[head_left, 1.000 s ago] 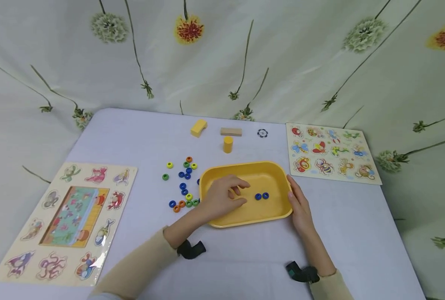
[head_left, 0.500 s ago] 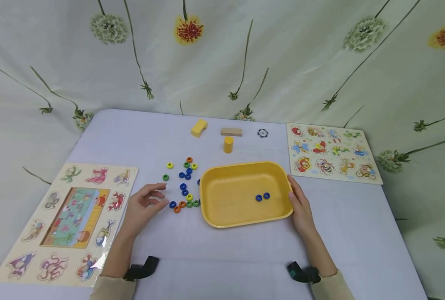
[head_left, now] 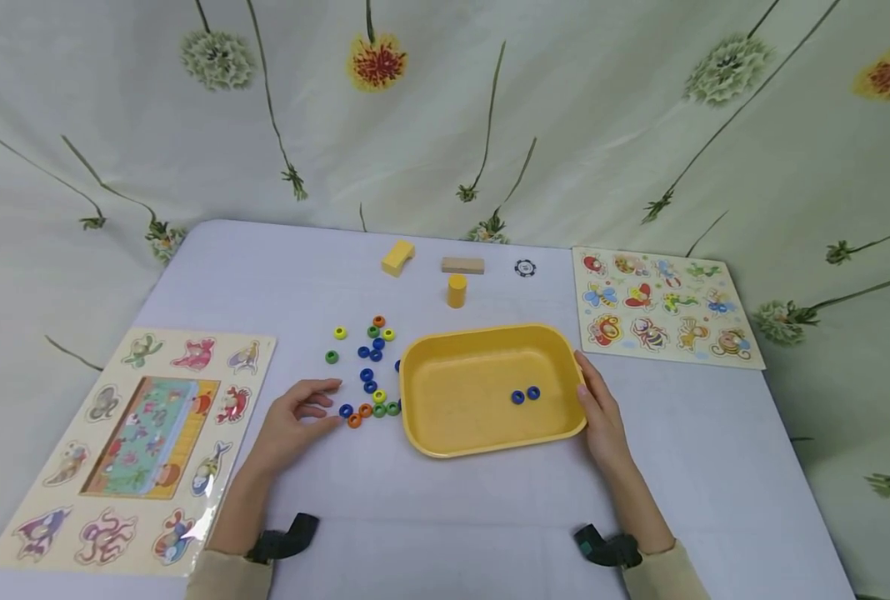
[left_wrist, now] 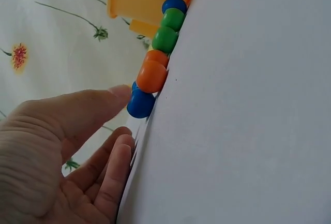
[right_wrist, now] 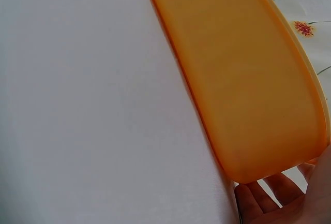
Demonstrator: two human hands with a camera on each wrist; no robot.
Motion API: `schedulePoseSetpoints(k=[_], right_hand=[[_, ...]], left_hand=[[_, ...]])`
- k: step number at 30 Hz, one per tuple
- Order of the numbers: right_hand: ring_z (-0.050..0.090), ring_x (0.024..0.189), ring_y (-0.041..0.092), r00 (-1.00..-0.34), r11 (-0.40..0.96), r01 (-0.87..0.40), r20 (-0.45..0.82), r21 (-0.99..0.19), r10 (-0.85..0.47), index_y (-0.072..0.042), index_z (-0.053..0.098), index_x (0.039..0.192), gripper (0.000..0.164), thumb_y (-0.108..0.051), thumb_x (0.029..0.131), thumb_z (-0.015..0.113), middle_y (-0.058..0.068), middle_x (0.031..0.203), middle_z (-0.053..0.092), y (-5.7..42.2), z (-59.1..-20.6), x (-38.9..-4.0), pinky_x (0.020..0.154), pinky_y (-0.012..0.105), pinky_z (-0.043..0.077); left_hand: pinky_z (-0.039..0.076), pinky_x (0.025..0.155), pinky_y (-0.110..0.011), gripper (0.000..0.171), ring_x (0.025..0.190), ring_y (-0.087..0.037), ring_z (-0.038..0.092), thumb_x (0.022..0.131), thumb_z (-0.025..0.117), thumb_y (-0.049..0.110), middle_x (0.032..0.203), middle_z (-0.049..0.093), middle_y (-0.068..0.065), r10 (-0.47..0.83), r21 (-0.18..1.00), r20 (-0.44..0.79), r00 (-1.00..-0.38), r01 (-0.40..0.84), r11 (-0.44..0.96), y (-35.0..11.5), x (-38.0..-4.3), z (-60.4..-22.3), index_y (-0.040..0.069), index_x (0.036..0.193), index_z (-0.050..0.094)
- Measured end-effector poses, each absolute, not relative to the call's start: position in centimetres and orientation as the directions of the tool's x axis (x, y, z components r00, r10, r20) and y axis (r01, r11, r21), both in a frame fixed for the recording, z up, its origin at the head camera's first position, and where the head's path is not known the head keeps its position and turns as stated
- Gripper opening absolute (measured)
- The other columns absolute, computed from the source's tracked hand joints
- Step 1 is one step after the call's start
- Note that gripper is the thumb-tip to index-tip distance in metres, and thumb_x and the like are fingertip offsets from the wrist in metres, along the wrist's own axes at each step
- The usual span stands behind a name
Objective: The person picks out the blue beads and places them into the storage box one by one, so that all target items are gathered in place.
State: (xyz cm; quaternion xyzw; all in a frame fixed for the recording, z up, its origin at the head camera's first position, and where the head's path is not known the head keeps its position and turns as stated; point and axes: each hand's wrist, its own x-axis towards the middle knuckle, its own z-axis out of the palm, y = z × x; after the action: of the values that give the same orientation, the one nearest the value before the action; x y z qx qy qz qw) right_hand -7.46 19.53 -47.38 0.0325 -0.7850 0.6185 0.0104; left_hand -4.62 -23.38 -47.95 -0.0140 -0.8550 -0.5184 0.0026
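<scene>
My left hand (head_left: 289, 427) rests at the left side of a scatter of beads, its thumb and fingers apart with nothing between them. Closest to the thumb tip is a blue bead (left_wrist: 140, 104), beside an orange bead (left_wrist: 152, 77). Green beads (left_wrist: 165, 40) follow in a row up to the tray wall. With its thumb at the rim and its fingers along the outer wall, my right hand (head_left: 604, 421) holds the right end of the yellow tray (head_left: 452, 412). Two blue beads (head_left: 517, 397) lie inside, toward the tray's right half.
Behind the tray stand a yellow cylinder (head_left: 456, 291), a yellow arch block (head_left: 397, 257), a wooden plank (head_left: 462, 265) and a poker chip (head_left: 525, 267). A sea-animal puzzle board (head_left: 212, 400) lies at left, an insect picture board (head_left: 666, 307) at back right.
My left hand has withdrawn from over the tray to the left side of the beads, then crept slightly closer to the nearest blue one. The right hand and tray have stayed in place.
</scene>
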Motion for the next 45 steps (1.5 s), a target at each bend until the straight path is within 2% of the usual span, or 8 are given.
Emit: schedulePoseSetpoints(k=[3, 10, 13, 17, 21, 24, 33, 45], right_hand=[[0.026, 0.131, 0.013, -0.998, 0.249, -0.063, 0.054, -0.966, -0.043, -0.027, 0.031, 0.137, 0.042, -0.021, 0.096, 0.034, -0.005, 0.142, 0.031, 19.7, -47.5, -7.4, 0.098, 0.009, 0.023], [0.027, 0.13, 0.012, -0.996, 0.251, -0.083, 0.074, -0.964, -0.046, -0.028, 0.032, 0.137, 0.041, -0.024, 0.096, 0.034, -0.006, 0.142, 0.032, 19.9, -47.6, -7.3, 0.098, 0.009, 0.025], [0.026, 0.131, 0.013, -0.994, 0.234, -0.103, 0.09, -0.967, -0.063, -0.025, 0.031, 0.138, 0.042, -0.02, 0.096, 0.033, -0.003, 0.143, 0.031, 19.8, -47.2, -7.3, 0.098, 0.007, 0.024], [0.026, 0.131, 0.017, -0.995, 0.228, -0.098, 0.087, -0.969, -0.056, -0.017, 0.03, 0.138, 0.043, -0.012, 0.096, 0.032, 0.001, 0.143, 0.03, 19.0, -45.6, -6.9, 0.096, 0.005, 0.023], [0.026, 0.131, 0.02, -0.996, 0.242, -0.092, 0.085, -0.966, -0.04, -0.011, 0.03, 0.138, 0.043, -0.01, 0.095, 0.032, 0.004, 0.143, 0.031, 18.7, -44.7, -6.7, 0.096, 0.005, 0.023], [0.027, 0.131, 0.019, -0.996, 0.238, -0.086, 0.08, -0.967, -0.034, -0.012, 0.03, 0.138, 0.043, -0.011, 0.095, 0.032, 0.003, 0.142, 0.032, 18.7, -44.7, -6.7, 0.096, 0.005, 0.023], [0.026, 0.131, 0.016, -0.998, 0.254, -0.057, 0.051, -0.965, -0.031, -0.016, 0.031, 0.138, 0.043, -0.012, 0.096, 0.032, 0.0, 0.142, 0.031, 18.7, -45.0, -6.8, 0.096, 0.005, 0.022], [0.026, 0.131, 0.017, -0.998, 0.264, -0.067, 0.061, -0.962, -0.031, -0.015, 0.031, 0.138, 0.042, -0.012, 0.096, 0.032, 0.0, 0.142, 0.032, 18.7, -44.9, -6.8, 0.096, 0.005, 0.022]], left_hand=[[0.046, 0.071, -0.014, 0.043, 0.083, -0.008, 0.053, 0.073, 0.073, 0.02, 0.105, 0.055, 0.006, 0.021, 0.835, 0.017, -1.0, 0.026, 0.55, -23.1, -4.5, -48.0, 0.022, 0.113, 0.059], [0.045, 0.07, -0.014, 0.024, 0.087, -0.009, 0.05, 0.073, 0.071, 0.016, 0.108, 0.053, 0.005, 0.032, 0.724, 0.079, -0.996, 0.08, 0.685, -22.1, -4.7, -47.9, 0.019, 0.097, 0.067], [0.046, 0.067, -0.015, 0.021, 0.082, -0.009, 0.052, 0.073, 0.072, 0.017, 0.098, 0.056, 0.005, -0.005, 0.703, 0.079, -0.997, 0.052, 0.709, -21.5, -4.9, -47.1, 0.018, 0.094, 0.066], [0.048, 0.064, -0.017, 0.025, 0.074, -0.01, 0.056, 0.073, 0.072, 0.02, 0.087, 0.06, 0.001, 0.004, 0.768, 0.109, -0.994, 0.087, 0.634, -19.3, -5.7, -44.3, 0.016, 0.096, 0.064], [0.051, 0.064, -0.022, 0.024, 0.073, -0.012, 0.058, 0.073, 0.072, 0.017, 0.084, 0.062, -0.001, 0.152, 0.876, 0.101, -0.983, 0.161, 0.455, -14.6, -7.7, -40.8, 0.014, 0.095, 0.064], [0.051, 0.064, -0.025, 0.021, 0.072, -0.013, 0.057, 0.073, 0.072, 0.014, 0.082, 0.062, 0.001, 0.262, 0.895, 0.047, -0.964, 0.157, 0.417, -10.5, -9.7, -39.8, 0.015, 0.093, 0.065], [0.047, 0.061, -0.018, 0.019, 0.066, -0.007, 0.056, 0.071, 0.071, 0.007, 0.075, 0.063, 0.002, 0.462, 0.839, -0.073, -0.884, 0.196, 0.508, -2.8, -13.8, -43.4, 0.008, 0.089, 0.067], [0.045, 0.063, -0.017, 0.024, 0.068, -0.007, 0.054, 0.067, 0.071, 0.005, 0.076, 0.061, 0.001, 0.455, 0.745, -0.053, -0.889, 0.269, 0.611, -1.3, -14.4, -45.5, 0.008, 0.091, 0.067]])
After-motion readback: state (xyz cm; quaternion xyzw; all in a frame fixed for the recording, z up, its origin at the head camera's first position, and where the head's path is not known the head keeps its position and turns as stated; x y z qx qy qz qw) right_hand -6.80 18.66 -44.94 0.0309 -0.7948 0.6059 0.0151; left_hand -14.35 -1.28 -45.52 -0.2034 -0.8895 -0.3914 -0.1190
